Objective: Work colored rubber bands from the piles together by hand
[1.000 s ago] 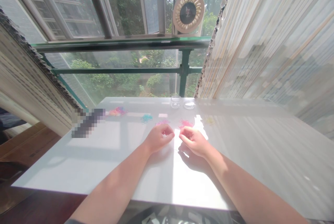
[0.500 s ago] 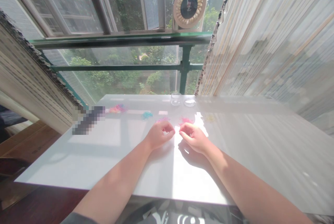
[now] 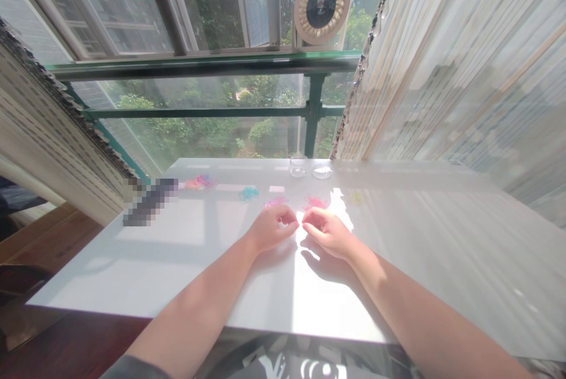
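My left hand [image 3: 273, 230] and my right hand [image 3: 331, 234] meet almost tip to tip above the white table [image 3: 168, 267]. Thumb and forefinger are pinched together on each; whatever sits between them is too small and too brightly lit to make out. Just beyond the left fingers lies a small purple heap [image 3: 277, 201] of thin, loop-like strands. A pinkish-red heap [image 3: 315, 203] of the same sort is right behind my right hand. Farther left are a blue heap [image 3: 249, 193] and a mixed-colour heap [image 3: 198, 182]. A faint yellow heap [image 3: 355, 197] lies to the right.
A clear round container [image 3: 298, 167] and a shallow clear dish or lid [image 3: 321, 172] stand at the table's back edge. A blurred-out dark object [image 3: 152, 202] is at the left. Beyond are a green railing [image 3: 198, 112], a round fan [image 3: 321, 7] and curtains [image 3: 424, 72].
My two hands have come slightly closer together, their pinched fingertips now nearly touching. The heaps and containers keep their places; the view has shifted very slightly.
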### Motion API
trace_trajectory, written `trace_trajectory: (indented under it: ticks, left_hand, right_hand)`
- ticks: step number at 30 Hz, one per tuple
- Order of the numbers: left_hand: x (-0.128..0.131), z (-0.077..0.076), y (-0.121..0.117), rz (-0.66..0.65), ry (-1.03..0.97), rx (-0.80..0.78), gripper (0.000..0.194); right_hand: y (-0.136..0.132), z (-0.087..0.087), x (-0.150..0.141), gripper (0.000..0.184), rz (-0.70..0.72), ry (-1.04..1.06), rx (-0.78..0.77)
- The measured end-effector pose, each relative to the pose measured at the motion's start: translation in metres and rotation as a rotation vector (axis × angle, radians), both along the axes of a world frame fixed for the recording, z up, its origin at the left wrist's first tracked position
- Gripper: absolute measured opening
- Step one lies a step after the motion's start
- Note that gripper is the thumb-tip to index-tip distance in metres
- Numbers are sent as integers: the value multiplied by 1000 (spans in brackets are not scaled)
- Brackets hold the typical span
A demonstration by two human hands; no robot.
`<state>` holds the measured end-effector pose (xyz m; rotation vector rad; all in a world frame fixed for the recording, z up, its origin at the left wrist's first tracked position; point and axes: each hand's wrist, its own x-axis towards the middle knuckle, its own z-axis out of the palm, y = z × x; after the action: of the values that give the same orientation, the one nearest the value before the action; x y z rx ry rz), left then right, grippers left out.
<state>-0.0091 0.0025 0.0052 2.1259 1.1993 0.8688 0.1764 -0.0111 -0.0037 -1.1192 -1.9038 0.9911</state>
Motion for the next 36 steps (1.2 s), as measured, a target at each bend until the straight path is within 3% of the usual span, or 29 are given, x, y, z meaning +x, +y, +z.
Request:
trace_trajectory:
  ticks: [36]
  left_hand:
    - [0,-3,1,-10,29,25,10]
  right_hand:
    - [5,-3,3,11,-60,-49,72]
